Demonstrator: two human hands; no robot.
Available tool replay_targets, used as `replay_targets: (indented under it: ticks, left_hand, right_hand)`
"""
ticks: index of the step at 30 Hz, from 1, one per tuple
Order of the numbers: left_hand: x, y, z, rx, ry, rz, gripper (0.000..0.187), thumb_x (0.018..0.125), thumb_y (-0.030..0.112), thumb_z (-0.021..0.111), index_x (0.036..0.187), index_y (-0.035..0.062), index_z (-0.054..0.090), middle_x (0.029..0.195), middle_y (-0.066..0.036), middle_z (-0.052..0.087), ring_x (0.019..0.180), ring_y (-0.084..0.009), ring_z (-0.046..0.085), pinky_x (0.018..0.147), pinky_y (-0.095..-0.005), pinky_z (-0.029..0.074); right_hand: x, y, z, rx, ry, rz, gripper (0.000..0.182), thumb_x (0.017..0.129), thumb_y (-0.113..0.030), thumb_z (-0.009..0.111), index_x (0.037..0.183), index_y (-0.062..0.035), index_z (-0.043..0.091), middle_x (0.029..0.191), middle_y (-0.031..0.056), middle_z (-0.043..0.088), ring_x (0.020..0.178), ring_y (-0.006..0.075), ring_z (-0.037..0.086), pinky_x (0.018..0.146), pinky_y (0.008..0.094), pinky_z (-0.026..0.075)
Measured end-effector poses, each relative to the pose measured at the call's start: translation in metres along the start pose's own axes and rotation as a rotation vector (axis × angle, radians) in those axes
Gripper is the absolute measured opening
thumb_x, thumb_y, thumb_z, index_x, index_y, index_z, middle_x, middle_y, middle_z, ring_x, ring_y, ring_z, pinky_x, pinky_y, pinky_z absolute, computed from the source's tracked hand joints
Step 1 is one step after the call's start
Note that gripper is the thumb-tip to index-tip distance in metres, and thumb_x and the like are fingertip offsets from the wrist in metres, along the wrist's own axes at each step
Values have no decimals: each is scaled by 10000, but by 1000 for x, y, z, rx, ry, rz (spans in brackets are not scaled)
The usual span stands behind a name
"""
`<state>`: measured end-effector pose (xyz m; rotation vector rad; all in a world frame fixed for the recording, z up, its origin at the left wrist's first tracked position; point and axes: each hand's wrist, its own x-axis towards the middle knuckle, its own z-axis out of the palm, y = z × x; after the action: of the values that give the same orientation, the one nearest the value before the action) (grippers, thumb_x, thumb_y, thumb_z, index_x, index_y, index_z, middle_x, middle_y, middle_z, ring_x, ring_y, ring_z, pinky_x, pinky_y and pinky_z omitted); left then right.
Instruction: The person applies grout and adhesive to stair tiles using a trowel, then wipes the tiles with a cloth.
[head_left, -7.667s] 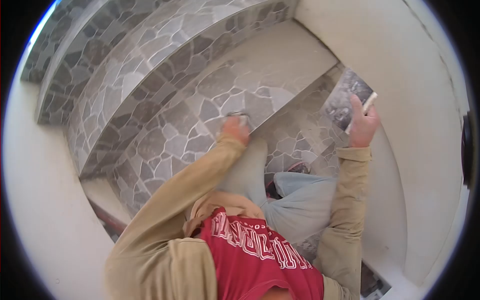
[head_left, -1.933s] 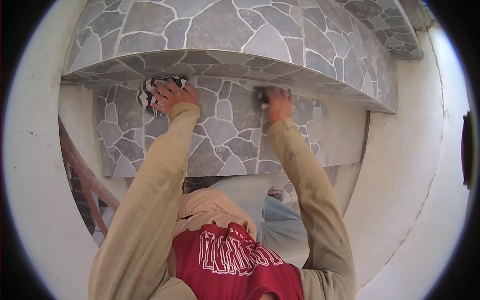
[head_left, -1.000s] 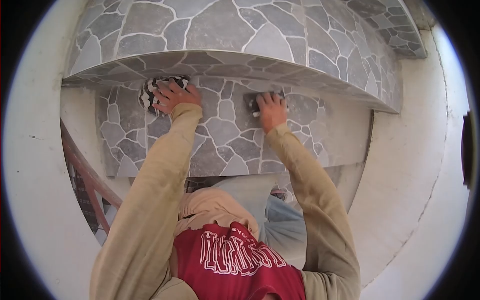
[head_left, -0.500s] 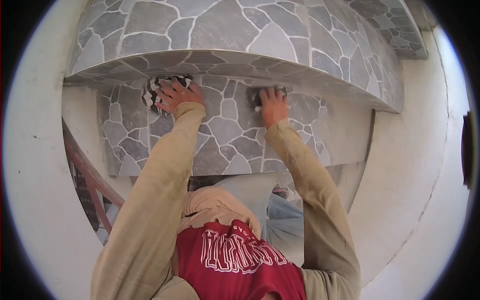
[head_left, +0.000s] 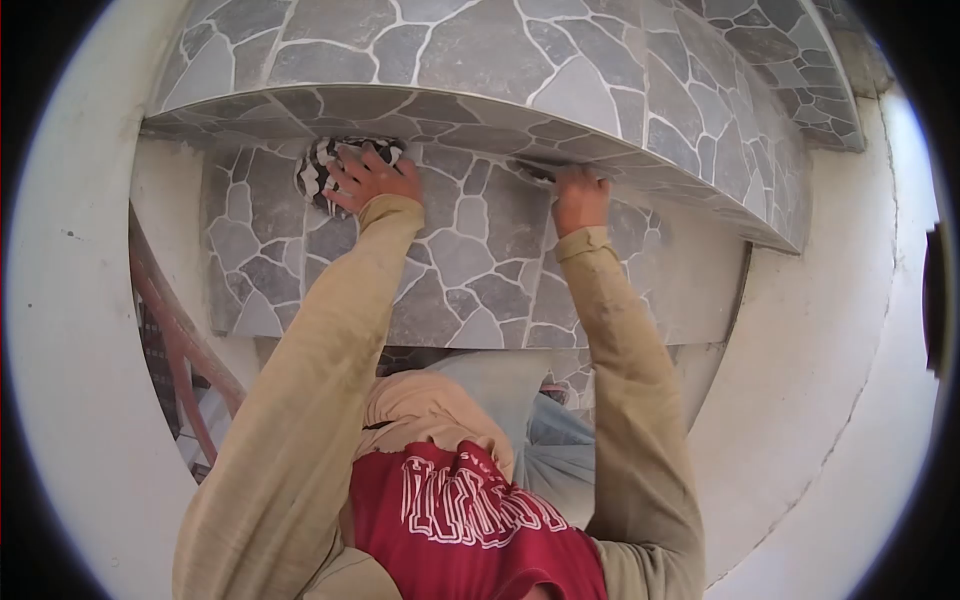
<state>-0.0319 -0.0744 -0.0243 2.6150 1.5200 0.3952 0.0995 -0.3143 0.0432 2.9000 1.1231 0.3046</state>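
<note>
My left hand rests with bent, slightly spread fingers on a bunched black-and-white patterned cloth. The cloth lies at the back left of the grey stone-pattern tiled step, close against the riser. Further right, my right hand has its fingers curled at the same back edge. It grips a thin dark pad, which shows edge-on beside the fingers and is partly hidden; its exact kind I cannot make out.
Above the riser a higher tiled step curves across. Pale walls close in on both sides, the right one cracked. A reddish-brown railing stands at the lower left.
My right hand has moved right and towards the riser, and the dark pad has turned from lying flat to edge-on. My left hand stays on the cloth; the view has shifted slightly.
</note>
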Motion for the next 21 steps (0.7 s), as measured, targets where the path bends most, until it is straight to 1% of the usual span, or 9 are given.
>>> replay_targets:
  ticks: [2,4,8,10,11,13,17,19,21]
  left_hand:
    - [1,1,0,11,23,10,566,829,401,575,1301,90,545,1487,-197,385,1389,-448,290,1050,-715,214]
    - [-2,-1,0,5,26,17,564,830,396,577,1301,89,547,1496,-194,378,1394,-450,284,1053,-716,209]
    - [0,-3,0,15,18,6,560,840,407,567,1299,87,550,1505,-195,366,1395,-452,283,1052,-717,211]
    - [-1,1,-2,26,-38,-4,581,849,423,559,1321,84,532,1510,-196,355,1401,-455,275,1054,-718,208]
    - [1,4,-1,16,-37,-3,581,849,423,559,1321,84,532,1510,-196,355,1401,-455,275,1054,-718,208]
    - [-2,0,0,9,-71,2,621,844,423,551,1363,85,500,1532,-208,318,1422,-456,224,1082,-722,151]
    - [-1,-2,-2,6,-99,-8,625,846,423,551,1369,86,492,1535,-207,311,1424,-455,218,1082,-720,155]
    - [-2,0,4,29,-11,6,593,848,433,553,1323,80,520,1501,-215,350,1392,-463,277,1050,-721,206]
    - [-4,0,4,30,-8,12,593,847,432,552,1324,81,517,1498,-213,354,1390,-463,279,1050,-721,206]
  right_hand:
    - [3,2,-12,-25,-66,0,140,771,-115,608,902,-151,642,935,36,632,944,260,596,801,445,421]
    - [4,3,-19,-5,56,11,108,782,-129,595,876,-151,644,912,31,638,954,253,594,817,448,417]
    - [-9,7,10,-40,70,30,140,764,-120,610,891,-150,660,914,24,650,982,252,591,833,446,416]
    - [-7,15,-12,-4,-165,35,229,757,-108,615,968,-155,691,970,19,672,1004,251,590,842,442,418]
    - [-4,18,-12,-12,-161,37,229,757,-108,615,968,-155,691,970,19,672,1004,251,590,842,442,418]
    - [-5,16,-9,-32,-58,17,290,764,-93,607,1024,-170,711,1002,11,681,1003,246,593,843,435,418]
    - [-22,16,10,62,-43,7,304,764,-80,600,1025,-180,720,1018,5,688,993,235,593,842,431,418]
    - [-10,19,-11,63,-25,38,279,773,-92,595,1004,-180,725,1015,2,690,990,226,593,840,424,419]
    - [-18,18,3,30,-21,27,273,782,-100,589,1006,-177,724,1025,1,692,991,223,593,843,424,418]
